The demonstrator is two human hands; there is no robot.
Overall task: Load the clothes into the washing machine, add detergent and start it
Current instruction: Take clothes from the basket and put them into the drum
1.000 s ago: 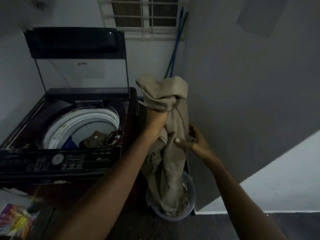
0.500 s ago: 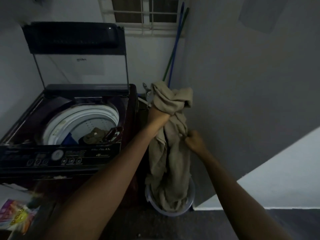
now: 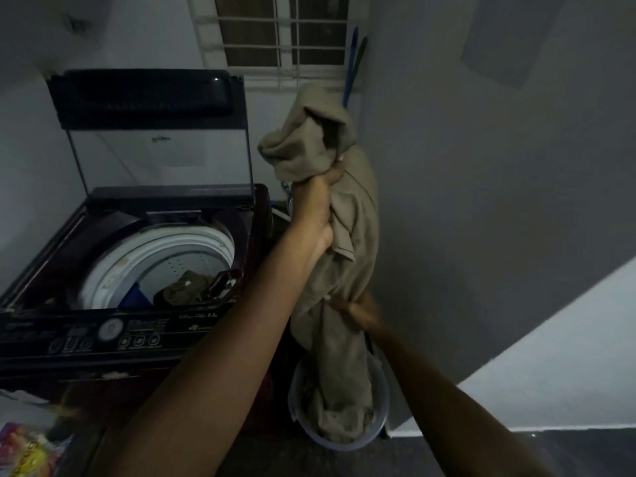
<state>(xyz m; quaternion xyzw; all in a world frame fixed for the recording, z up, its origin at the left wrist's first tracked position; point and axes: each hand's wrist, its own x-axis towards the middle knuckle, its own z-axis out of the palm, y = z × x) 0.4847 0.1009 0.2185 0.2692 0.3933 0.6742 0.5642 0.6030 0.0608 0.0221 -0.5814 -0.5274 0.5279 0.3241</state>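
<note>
A long khaki garment [image 3: 347, 270] hangs from my left hand [image 3: 318, 204], which grips it high up, to the right of the washing machine. My right hand [image 3: 361, 309] is shut on the same garment lower down. Its bottom end still lies in a round plastic bucket [image 3: 299, 401] on the floor. The top-loading washing machine [image 3: 103, 325] stands at the left with its lid [image 3: 148, 98] raised. Inside its white drum [image 3: 155, 253] lie an olive cloth [image 3: 184, 287] and a blue cloth [image 3: 137, 297].
The grey wall [image 3: 481, 201] is close on the right of the bucket. Blue and green poles [image 3: 352, 67] lean in the back corner below a barred window [image 3: 282, 29]. A colourful packet [image 3: 24, 449] lies at the bottom left. The control panel [image 3: 110, 333] faces me.
My left hand has lifted the khaki garment higher, drawing more of it out of the bucket. My right hand has slid lower down the cloth.
</note>
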